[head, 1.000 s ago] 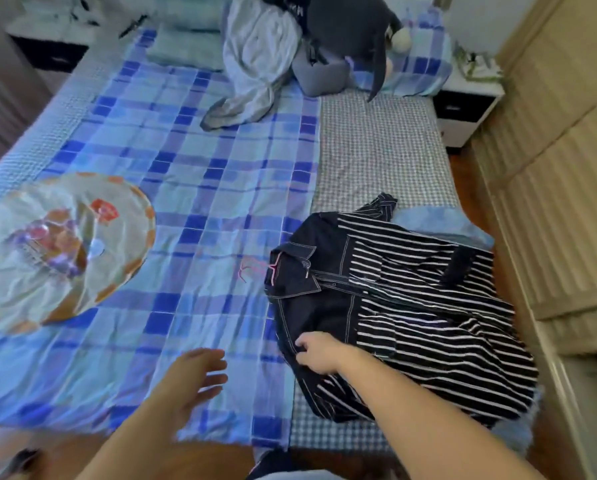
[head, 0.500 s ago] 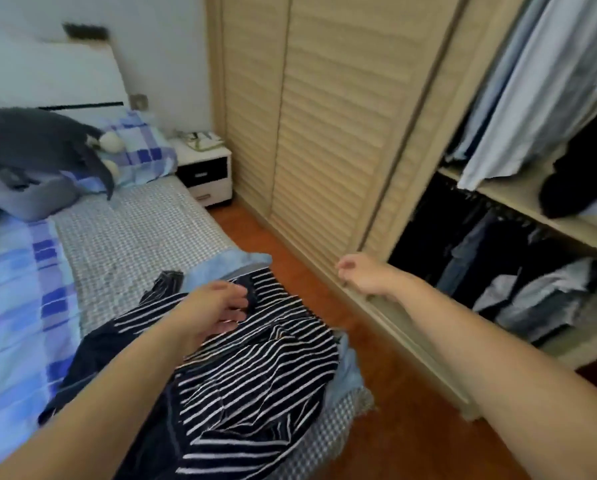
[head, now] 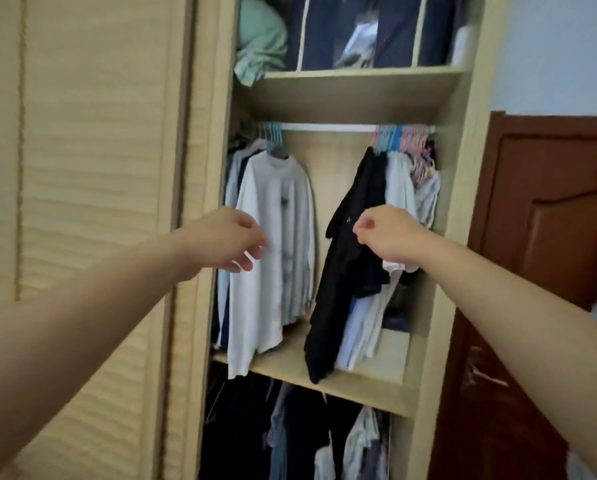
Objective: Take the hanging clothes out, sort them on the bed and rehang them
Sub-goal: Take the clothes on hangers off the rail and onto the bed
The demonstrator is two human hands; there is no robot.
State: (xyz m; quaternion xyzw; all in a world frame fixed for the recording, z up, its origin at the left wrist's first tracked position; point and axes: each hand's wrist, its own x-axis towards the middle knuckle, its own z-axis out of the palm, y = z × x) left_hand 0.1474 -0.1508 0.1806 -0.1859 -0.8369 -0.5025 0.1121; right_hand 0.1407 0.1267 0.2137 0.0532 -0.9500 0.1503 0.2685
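I face the open wardrobe. A white long-sleeved shirt [head: 276, 209] hangs on a blue hanger [head: 274, 136] at the left of the rail [head: 328, 127]. A black garment [head: 345, 278] hangs to the right, with pale shirts [head: 399, 188] behind it. My left hand [head: 228, 240] is raised in front of the white shirt's left sleeve, fingers loosely curled and holding nothing. My right hand [head: 390, 237] hovers in front of the black garment with its fingers curled in. I see nothing in its grasp.
A louvred sliding door [head: 82, 168] covers the wardrobe's left side. A brown room door [head: 549, 237] stands at the right. Several coloured hangers [head: 401, 136] crowd the rail's right end. Dark clothes [head: 290, 427] hang in the lower compartment. A navy storage bag [head: 359, 29] sits on the top shelf.
My view has swung from the bed and the striped jacket to the wardrobe. Both hands left the jacket and rose in front of the hanging clothes.
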